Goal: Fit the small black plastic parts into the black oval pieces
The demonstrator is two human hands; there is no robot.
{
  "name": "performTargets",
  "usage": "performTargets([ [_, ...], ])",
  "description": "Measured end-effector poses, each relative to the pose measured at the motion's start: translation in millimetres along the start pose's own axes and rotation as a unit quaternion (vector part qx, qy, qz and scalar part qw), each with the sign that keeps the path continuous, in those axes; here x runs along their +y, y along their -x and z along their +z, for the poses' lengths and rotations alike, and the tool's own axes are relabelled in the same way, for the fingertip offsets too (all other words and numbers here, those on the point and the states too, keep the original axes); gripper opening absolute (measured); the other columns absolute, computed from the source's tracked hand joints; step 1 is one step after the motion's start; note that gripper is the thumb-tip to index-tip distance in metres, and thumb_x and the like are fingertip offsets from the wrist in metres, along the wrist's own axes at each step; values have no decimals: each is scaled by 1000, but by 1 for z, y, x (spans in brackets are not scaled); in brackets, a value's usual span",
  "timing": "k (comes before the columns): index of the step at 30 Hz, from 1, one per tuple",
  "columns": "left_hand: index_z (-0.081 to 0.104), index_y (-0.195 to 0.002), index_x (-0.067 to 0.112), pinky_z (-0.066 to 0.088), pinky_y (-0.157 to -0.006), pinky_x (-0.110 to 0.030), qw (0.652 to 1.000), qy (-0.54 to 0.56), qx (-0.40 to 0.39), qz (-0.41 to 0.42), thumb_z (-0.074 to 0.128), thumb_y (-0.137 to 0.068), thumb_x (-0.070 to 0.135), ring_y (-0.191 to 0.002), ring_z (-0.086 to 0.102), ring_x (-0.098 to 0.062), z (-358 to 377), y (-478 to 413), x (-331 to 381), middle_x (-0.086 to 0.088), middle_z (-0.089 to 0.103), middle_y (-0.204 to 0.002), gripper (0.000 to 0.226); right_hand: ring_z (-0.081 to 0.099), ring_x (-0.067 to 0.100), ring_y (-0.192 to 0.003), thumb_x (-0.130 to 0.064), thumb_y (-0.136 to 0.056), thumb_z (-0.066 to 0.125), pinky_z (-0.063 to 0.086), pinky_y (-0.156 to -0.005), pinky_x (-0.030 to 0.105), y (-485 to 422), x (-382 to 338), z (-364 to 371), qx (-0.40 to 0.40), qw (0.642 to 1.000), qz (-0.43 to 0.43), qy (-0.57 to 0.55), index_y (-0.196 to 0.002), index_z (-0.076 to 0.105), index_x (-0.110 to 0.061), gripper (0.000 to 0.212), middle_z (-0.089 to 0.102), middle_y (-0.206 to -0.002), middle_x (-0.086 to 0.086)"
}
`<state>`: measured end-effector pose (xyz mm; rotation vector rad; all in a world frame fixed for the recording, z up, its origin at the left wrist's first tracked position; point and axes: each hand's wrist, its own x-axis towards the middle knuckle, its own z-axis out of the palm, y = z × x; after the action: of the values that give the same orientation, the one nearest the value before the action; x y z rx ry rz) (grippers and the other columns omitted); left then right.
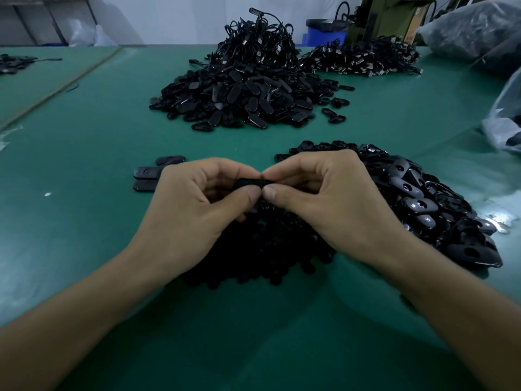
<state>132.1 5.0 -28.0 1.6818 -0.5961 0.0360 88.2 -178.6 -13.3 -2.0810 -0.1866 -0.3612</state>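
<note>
Rightward, dark-filled bag (473, 26) beyond oval pieces (417, 204).

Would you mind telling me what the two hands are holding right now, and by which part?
A black oval piece, pinched by the left hand and right hand between thumbs and forefingers, near its middle; most of it is hidden.

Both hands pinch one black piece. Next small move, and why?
Probably squeeze it to seat the part: left hand and right hand both pinch the black oval piece above the pile of small parts; the fit itself is hidden.
</note>
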Motion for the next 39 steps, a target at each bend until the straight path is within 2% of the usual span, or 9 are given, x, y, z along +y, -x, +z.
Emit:
performTargets([
  [2, 76, -89, 27, 55, -61, -16, 1000, 20, 3, -15, 84, -76, 21, -65, 70, -8, 0, 0, 2, 2, 77, -78, 17, 72, 2, -78, -20, -83, 82, 61, -79, 32, -1, 2, -1, 0, 1000, 6, -13, -94, 78, -21, 12, 76, -80, -10],
  [4, 76, -90, 25, 55, -62, -16, 999, 38, 11, -30, 81, -72, 24, -63, 70, -8, 0, 0, 3, 0, 77, -77, 19, 72, 4, -75, -22, -82, 83, 61, -76, 33, -2, 3, -1, -2, 1000, 7, -21, -89, 77, -23, 9, 76, -78, -9],
  [8, 75, -90, 21, 55, -61, -15, 998, 39, 12, -45, 78, -78, 10, -62, 70, -8, 1, -1, 4, -1, 77, -76, 16, 73, 7, -74, -20, -82, 82, 62, -77, 38, -3, 3, -1, -13, 999, 13, -29, -86, 77, -22, 7, 77, -77, -7],
  [15, 75, -88, 18, 55, -60, -15, 997, 45, 11, -60, 75, -67, 23, -63, 71, -7, 1, 0, 8, -1, 77, -76, 22, 73, 8, -74, -17, -83, 81, 61, -80, 40, -3, 1, 0, -16, 999, 22, -26, -87, 78, -21, 6, 76, -76, -8],
  [23, 76, -88, 16, 56, -62, -16, 998, 37, 2, -59, 76, -66, 24, -64, 73, -12, 1, 1, 8, -4, 77, -77, 24, 69, 5, -66, -18, -81, 79, 61, -69, 33, -2, -6, -1, -13, 999, 30, 2, -78, 74, -23, 8, 74, -71, -8],
  [26, 76, -88, 16, 57, -62, -17, 998, 28, -9, -53, 76, -66, 25, -64, 73, -13, 1, 2, 8, -4, 77, -77, 23, 66, 1, -61, -18, -80, 77, 54, -58, 23, 0, -10, -1, -15, 999, 25, 23, -75, 70, -25, 11, 72, -69, -11],
  [29, 76, -86, 16, 57, -63, -17, 998, 32, -12, -58, 76, -66, 24, -65, 73, -13, 1, 1, 8, -5, 77, -77, 21, 64, -1, -58, -18, -80, 77, 49, -55, 16, 1, -10, -1, -6, 999, 27, 26, -73, 70, -25, 11, 71, -67, -13],
  [35, 76, -79, 21, 57, -60, -17, 998, 21, -11, -52, 77, -66, 23, -62, 73, -15, -1, -1, 8, -5, 77, -74, 12, 68, 4, -63, -18, -80, 78, 60, -64, 32, 0, -9, 1, 1, 999, 32, 12, -75, 73, -24, 9, 73, -70, -10],
  [39, 77, -77, 23, 58, -61, -19, 998, -19, -9, -52, 83, -74, 15, -62, 74, -17, -4, -3, 5, -4, 76, -72, 11, 68, 4, -63, -17, -80, 78, 59, -64, 30, 1, -9, 3, 3, 1000, 21, 18, -76, 73, -25, 10, 73, -69, -10],
])
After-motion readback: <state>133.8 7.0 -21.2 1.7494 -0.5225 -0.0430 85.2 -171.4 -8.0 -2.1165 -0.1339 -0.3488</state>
